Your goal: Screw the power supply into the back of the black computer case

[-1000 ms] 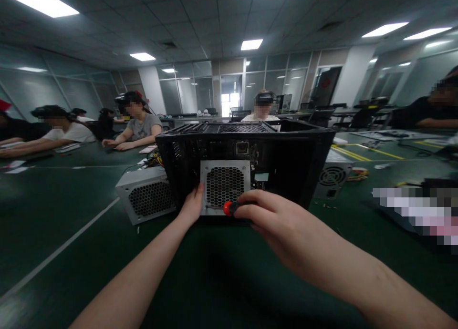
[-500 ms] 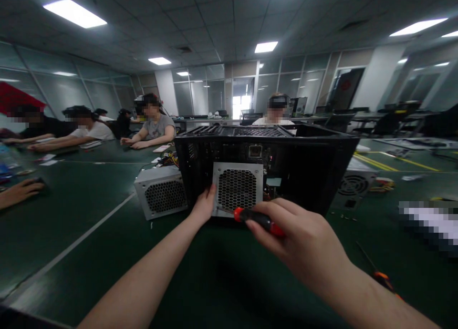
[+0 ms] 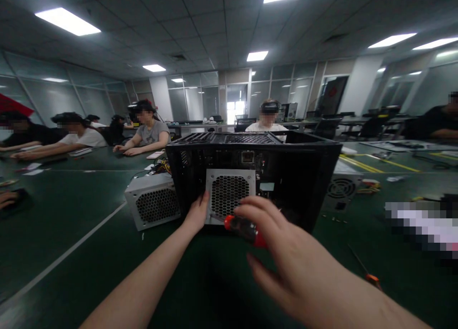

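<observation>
Left hand (image 3: 196, 213) flat against fan grille (image 3: 230, 194) of case (image 3: 286, 176), fingers at 12 o'clock. Right hand (image 3: 286, 257) loosely grips screwdriver (image 3: 243, 228), tip toward 10 o'clock.

Hands (image 3: 250, 233) work screwdriver (image 3: 245, 229) (red-handled) at case (image 3: 304, 176).

It is a big office room used as a workshop. People (image 3: 150, 131) sit at long green tables (image 3: 71, 210) with computer parts, under ceiling lights (image 3: 62, 21) and glass walls (image 3: 200, 97) at the back.
</observation>
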Action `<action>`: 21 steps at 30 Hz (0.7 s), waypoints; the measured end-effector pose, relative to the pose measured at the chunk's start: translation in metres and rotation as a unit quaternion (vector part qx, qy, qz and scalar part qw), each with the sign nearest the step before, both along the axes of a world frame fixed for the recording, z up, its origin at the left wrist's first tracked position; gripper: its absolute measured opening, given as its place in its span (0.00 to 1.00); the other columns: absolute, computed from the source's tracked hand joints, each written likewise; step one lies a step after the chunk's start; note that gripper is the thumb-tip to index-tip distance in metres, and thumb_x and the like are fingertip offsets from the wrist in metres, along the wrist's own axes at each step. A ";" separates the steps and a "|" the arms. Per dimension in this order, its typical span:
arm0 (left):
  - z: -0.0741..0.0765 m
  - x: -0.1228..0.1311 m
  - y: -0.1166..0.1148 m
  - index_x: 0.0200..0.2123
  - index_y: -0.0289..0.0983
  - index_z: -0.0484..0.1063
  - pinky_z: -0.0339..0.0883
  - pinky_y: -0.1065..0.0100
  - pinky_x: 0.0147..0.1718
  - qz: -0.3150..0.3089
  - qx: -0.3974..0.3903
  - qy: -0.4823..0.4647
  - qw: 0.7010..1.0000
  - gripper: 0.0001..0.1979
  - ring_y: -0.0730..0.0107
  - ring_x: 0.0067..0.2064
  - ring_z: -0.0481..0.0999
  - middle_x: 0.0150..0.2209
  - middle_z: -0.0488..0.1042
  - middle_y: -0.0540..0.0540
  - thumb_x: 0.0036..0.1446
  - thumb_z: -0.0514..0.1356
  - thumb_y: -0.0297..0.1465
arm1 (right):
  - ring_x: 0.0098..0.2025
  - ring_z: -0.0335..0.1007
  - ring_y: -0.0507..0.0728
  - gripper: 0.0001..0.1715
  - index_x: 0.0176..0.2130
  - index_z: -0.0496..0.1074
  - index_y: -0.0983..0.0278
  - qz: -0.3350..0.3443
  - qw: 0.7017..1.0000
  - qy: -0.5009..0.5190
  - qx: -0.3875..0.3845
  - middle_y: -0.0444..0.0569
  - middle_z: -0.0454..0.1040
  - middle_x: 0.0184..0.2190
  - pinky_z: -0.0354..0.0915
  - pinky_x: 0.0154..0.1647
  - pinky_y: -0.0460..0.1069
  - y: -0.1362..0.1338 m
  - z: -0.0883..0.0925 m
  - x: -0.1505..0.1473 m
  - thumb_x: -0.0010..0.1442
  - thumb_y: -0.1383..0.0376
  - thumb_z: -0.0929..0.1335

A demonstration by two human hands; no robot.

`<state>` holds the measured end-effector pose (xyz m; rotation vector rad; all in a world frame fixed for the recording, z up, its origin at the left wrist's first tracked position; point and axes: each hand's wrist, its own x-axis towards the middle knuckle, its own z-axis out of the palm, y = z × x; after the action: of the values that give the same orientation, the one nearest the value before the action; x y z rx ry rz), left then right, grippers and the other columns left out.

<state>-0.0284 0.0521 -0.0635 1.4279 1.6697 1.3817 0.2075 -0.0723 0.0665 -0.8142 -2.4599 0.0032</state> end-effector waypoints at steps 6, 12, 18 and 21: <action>0.003 0.001 -0.001 0.50 0.33 0.68 0.53 0.59 0.59 -0.006 0.001 0.014 1.000 0.34 0.58 0.58 0.65 0.53 0.70 0.36 0.58 0.40 0.52 | 0.44 0.72 0.60 0.34 0.53 0.60 0.61 0.077 0.988 -0.124 0.047 0.54 0.68 0.52 0.72 0.37 0.52 -0.013 -0.013 -0.010 0.45 0.75 0.64; 0.005 0.002 -0.002 0.52 0.30 0.67 0.52 0.59 0.59 -0.007 -0.016 0.018 1.000 0.37 0.57 0.59 0.64 0.54 0.69 0.34 0.57 0.39 0.53 | 0.40 0.72 0.61 0.27 0.47 0.64 0.64 0.095 0.979 -0.172 0.062 0.57 0.69 0.51 0.72 0.31 0.51 -0.011 -0.013 -0.011 0.46 0.70 0.67; -0.001 0.000 0.002 0.52 0.32 0.68 0.52 0.59 0.59 0.011 -0.006 0.006 1.000 0.35 0.58 0.60 0.63 0.55 0.68 0.36 0.58 0.41 0.53 | 0.46 0.71 0.59 0.29 0.50 0.63 0.63 0.081 0.985 -0.154 0.008 0.54 0.67 0.54 0.71 0.39 0.51 -0.010 -0.011 -0.006 0.47 0.74 0.65; -0.002 0.000 0.003 0.51 0.30 0.68 0.52 0.60 0.59 0.008 -0.003 0.018 1.000 0.37 0.57 0.60 0.63 0.55 0.68 0.35 0.58 0.40 0.53 | 0.47 0.71 0.57 0.27 0.50 0.63 0.62 0.073 0.988 -0.136 -0.007 0.50 0.67 0.54 0.71 0.41 0.50 -0.010 -0.006 -0.004 0.51 0.77 0.63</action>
<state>-0.0284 0.0547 -0.0655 1.4461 1.7107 1.3658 0.2037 -0.0822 0.0606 -0.6757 -2.7746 -0.0403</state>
